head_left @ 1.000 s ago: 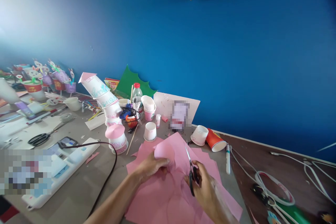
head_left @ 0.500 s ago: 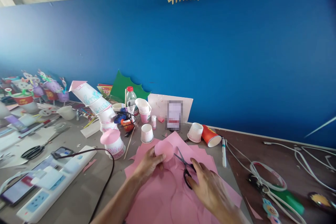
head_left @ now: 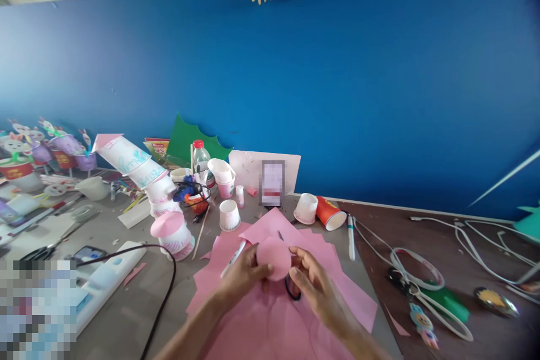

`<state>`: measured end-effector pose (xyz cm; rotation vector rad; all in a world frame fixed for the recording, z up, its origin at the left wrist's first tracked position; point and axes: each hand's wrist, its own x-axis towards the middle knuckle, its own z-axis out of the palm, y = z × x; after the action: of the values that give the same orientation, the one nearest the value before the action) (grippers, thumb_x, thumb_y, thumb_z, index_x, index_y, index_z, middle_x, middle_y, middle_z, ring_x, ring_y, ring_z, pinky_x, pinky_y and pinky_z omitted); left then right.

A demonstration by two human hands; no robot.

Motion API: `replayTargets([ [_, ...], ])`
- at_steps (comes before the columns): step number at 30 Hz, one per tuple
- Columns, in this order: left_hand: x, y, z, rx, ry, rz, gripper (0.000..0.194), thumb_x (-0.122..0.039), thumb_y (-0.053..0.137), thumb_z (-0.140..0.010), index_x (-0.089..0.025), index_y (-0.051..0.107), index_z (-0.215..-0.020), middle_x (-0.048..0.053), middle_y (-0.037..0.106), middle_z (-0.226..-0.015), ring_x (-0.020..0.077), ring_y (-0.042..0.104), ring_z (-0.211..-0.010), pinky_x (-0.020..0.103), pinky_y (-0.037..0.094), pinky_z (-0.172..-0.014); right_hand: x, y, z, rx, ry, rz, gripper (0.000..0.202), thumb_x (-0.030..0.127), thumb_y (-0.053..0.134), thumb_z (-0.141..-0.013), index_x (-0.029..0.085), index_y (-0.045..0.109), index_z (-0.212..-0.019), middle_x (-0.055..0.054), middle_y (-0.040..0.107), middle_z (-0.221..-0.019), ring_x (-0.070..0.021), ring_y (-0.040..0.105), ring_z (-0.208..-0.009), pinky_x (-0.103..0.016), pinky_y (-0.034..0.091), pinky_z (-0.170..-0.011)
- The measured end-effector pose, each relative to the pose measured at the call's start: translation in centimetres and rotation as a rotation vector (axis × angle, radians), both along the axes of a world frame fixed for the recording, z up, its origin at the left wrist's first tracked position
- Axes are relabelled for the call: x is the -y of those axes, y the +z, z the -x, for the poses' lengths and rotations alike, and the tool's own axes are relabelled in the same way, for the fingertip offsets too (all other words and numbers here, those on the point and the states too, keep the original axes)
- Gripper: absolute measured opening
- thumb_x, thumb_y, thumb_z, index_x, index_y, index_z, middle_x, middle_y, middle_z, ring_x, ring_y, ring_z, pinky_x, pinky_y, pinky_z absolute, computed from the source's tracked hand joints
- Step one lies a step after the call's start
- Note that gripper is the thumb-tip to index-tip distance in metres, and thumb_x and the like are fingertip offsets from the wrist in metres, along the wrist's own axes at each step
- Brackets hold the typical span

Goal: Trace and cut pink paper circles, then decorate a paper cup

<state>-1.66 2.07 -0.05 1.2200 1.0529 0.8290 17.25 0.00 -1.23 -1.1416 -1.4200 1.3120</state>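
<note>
A round pink paper disc (head_left: pixel 274 259) is pinched by my left hand (head_left: pixel 248 270) at its left edge. My right hand (head_left: pixel 310 278) is beside the disc's right edge, with its thumb and forefinger bent toward it; whether they grip the edge is hard to tell. Black-handled scissors (head_left: pixel 292 289) lie on the pink paper sheets (head_left: pixel 253 326), mostly hidden behind the disc and my right hand. A white marker (head_left: pixel 233 259) rests on the sheets, left of the disc.
Stacked, decorated paper cups (head_left: pixel 154 185) lean at the left. White cups (head_left: pixel 229 215), a red cup (head_left: pixel 331 214) and a phone (head_left: pixel 272 183) stand behind the sheets. A black cable (head_left: pixel 171 281) curves at left; white cords (head_left: pixel 417 270) lie at right.
My right hand has let go of the scissors and moved left to the disc. The scissors now lie on the sheets. The whole view has shifted slightly, showing the marker.
</note>
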Motion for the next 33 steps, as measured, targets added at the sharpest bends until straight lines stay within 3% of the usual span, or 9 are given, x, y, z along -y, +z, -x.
replayTargets([
  [4, 0.5, -0.5, -1.0, 0.108, -0.168, 0.024, 0.037, -0.042, 0.075, -0.070, -0.017, 0.055, -0.088, -0.001, 0.063, -0.068, 0.0125, 0.057, -0.051, 0.023, 0.043, -0.048, -0.5, -1.1, 0.6, -0.099, -0.098, 0.058, 0.053, 0.047, 0.069, -0.075, 0.016, 0.057, -0.117, -0.010, 0.069, -0.101, -0.0252, 0.066, -0.087, -0.034, 0.053, -0.072],
  [8, 0.2, -1.6, -0.7, 0.121, -0.075, -0.006, 0.035, -0.047, 0.070, -0.076, -0.018, 0.054, -0.090, -0.004, 0.056, -0.062, 0.0121, 0.055, -0.048, 0.024, 0.043, -0.049, -1.5, -1.7, 0.1, -0.109, -0.244, 0.046, 0.048, 0.041, 0.070, -0.067, 0.017, 0.060, -0.107, -0.007, 0.069, -0.088, -0.0229, 0.064, -0.076, -0.033, 0.051, -0.066],
  [10, 0.0, -2.1, -0.3, 0.064, 0.056, -0.114, 0.031, -0.043, 0.065, -0.081, -0.018, 0.056, -0.098, -0.003, 0.056, -0.067, 0.0115, 0.055, -0.052, 0.025, 0.044, -0.053, -1.9, -1.8, -0.2, -0.117, -0.293, 0.072, 0.047, 0.039, 0.070, -0.065, 0.017, 0.060, -0.105, -0.003, 0.066, -0.073, -0.0195, 0.059, -0.063, -0.030, 0.047, -0.057],
  [12, 0.0, -2.3, 0.0, -0.038, 0.136, -0.255, 0.035, -0.033, 0.065, -0.081, -0.021, 0.058, -0.113, 0.002, 0.062, -0.088, 0.0120, 0.058, -0.063, 0.027, 0.048, -0.062, -2.1, -1.9, -0.4, -0.140, -0.304, 0.109, 0.046, 0.036, 0.071, -0.064, 0.017, 0.060, -0.104, -0.001, 0.065, -0.067, -0.0185, 0.058, -0.059, -0.029, 0.044, -0.054],
  [15, 0.3, -2.5, 0.1, -0.179, 0.085, -0.446, 0.051, -0.017, 0.064, -0.078, -0.028, 0.057, -0.128, 0.007, 0.062, -0.116, 0.0168, 0.063, -0.084, 0.031, 0.052, -0.080, -2.1, -2.4, -0.4, -0.195, -0.236, 0.142, 0.045, 0.034, 0.072, -0.065, 0.016, 0.059, -0.104, -0.004, 0.070, -0.071, -0.0201, 0.061, -0.063, -0.029, 0.045, -0.057],
  [19, 0.3, -2.5, -0.2, -0.228, -0.004, -0.585, 0.035, -0.007, 0.053, -0.079, -0.023, 0.071, -0.105, 0.008, 0.070, -0.103, 0.0217, 0.065, -0.097, 0.030, 0.051, -0.086, -1.9, -2.9, -0.1, -0.203, -0.182, 0.158, 0.047, 0.033, 0.072, -0.068, 0.016, 0.057, -0.109, -0.005, 0.072, -0.077, -0.0212, 0.064, -0.068, -0.030, 0.046, -0.060],
  [23, 0.1, -2.3, -0.3, -0.289, 0.051, -0.570, 0.031, -0.005, 0.049, -0.081, -0.020, 0.073, -0.094, 0.008, 0.072, -0.093, 0.0190, 0.067, -0.088, 0.027, 0.051, -0.080, -1.8, -2.3, -0.1, -0.242, -0.144, 0.170, 0.048, 0.036, 0.073, -0.069, 0.017, 0.054, -0.108, -0.004, 0.070, -0.075, -0.0196, 0.062, -0.063, -0.029, 0.045, -0.058],
  [28, 0.1, -2.2, 0.0, -0.293, 0.111, -0.552, 0.033, -0.006, 0.048, -0.081, -0.022, 0.073, -0.095, 0.007, 0.071, -0.093, 0.0178, 0.065, -0.087, 0.026, 0.050, -0.080, -1.9, -1.6, 0.0, -0.250, -0.166, 0.150, 0.049, 0.039, 0.076, -0.066, 0.016, 0.056, -0.104, 0.000, 0.065, -0.067, -0.0161, 0.056, -0.059, -0.027, 0.042, -0.056],
  [33, 0.3, -2.5, -0.2, -0.190, 0.092, -0.461, 0.028, -0.011, 0.054, -0.081, -0.022, 0.071, -0.100, 0.007, 0.071, -0.099, 0.0192, 0.065, -0.092, 0.029, 0.050, -0.083, -1.6, -1.7, -0.3, -0.239, -0.157, 0.133, 0.048, 0.041, 0.074, -0.071, 0.017, 0.056, -0.108, 0.004, 0.058, -0.062, -0.0127, 0.051, -0.052, -0.024, 0.037, -0.049],
])
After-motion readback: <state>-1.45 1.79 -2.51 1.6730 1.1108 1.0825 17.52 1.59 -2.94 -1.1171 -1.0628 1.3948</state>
